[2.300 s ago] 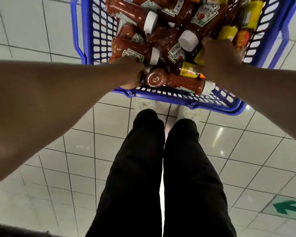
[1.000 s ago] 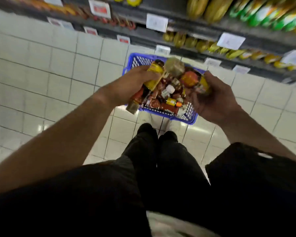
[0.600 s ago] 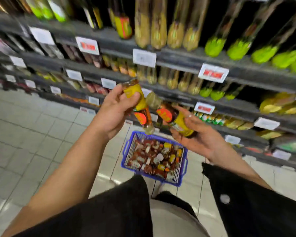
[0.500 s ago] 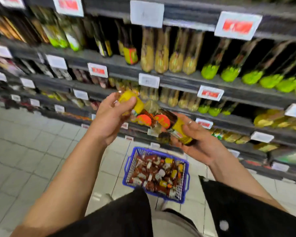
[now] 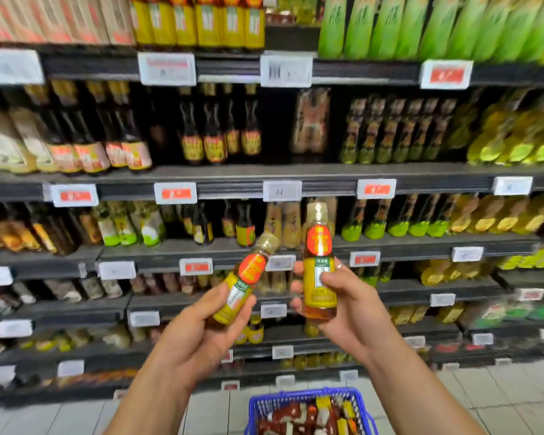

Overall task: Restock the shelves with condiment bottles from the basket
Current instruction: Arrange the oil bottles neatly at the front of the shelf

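My left hand (image 5: pixel 198 337) grips a small bottle (image 5: pixel 244 279) with a yellow label, a round orange sticker and a gold cap, tilted to the right. My right hand (image 5: pixel 349 306) holds a matching bottle (image 5: pixel 318 262) upright. Both bottles are raised in front of the middle shelves (image 5: pixel 233 174). Below, on the tiled floor, stands the blue basket (image 5: pixel 275 400) with red ketchup bottles and yellow bottles (image 5: pixel 308 416) in it; its lower part is cut off by the frame edge.
Dark shelves run across the whole view, packed with dark sauce bottles (image 5: pixel 208 133), green-labelled bottles (image 5: pixel 390 133) and yellow oil bottles (image 5: pixel 198 20). White and red price tags (image 5: pixel 175 193) line the shelf edges. Pale floor tiles (image 5: pixel 500 400) lie right of the basket.
I rose from bending over the basket, lifting a bottle out in each hand. The view swung up from floor to shelves, and both bottles turned from sideways or cap-down to cap up.
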`<state>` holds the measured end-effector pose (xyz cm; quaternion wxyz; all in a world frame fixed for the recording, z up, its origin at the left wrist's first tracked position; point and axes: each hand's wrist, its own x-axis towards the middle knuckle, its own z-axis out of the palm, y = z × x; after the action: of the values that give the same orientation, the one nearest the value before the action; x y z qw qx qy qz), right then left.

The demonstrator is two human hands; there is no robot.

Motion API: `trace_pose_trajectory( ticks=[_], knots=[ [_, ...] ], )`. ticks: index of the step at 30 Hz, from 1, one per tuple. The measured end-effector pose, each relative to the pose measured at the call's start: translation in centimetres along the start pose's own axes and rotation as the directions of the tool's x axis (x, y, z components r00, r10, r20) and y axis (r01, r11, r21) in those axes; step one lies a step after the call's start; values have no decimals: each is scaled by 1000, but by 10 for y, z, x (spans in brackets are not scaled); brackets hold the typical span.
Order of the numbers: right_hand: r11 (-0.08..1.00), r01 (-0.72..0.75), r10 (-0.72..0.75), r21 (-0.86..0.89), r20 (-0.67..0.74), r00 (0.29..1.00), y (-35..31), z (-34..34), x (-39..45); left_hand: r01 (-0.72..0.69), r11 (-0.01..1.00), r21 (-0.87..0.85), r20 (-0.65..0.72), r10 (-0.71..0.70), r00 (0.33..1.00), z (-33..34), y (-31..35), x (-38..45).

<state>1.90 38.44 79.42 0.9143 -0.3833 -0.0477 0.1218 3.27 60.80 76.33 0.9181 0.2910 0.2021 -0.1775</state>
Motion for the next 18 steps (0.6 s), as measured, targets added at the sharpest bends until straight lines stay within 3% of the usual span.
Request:
trace_pose_trajectory(
  ticks=[3, 6, 11, 18],
  knots=[
    [996, 88, -90, -26, -71, 993, -1, 20, -2, 36, 999, -25, 102, -33, 994, 19, 7, -6],
    [986, 156, -161, -63, -85, 983, -8, 32, 0, -12, 995, 100, 220, -10, 975, 41, 15, -8],
    [947, 258, -265, -193, -14, 964, -39, 53, 16, -264, 910, 321, 467, 90, 879, 86, 37, -9],
    [882, 339, -335, -327, 70, 940, -91, 78, 59, -621, 701, 352, 643, 301, 704, 155, 79, -1]
  ],
)
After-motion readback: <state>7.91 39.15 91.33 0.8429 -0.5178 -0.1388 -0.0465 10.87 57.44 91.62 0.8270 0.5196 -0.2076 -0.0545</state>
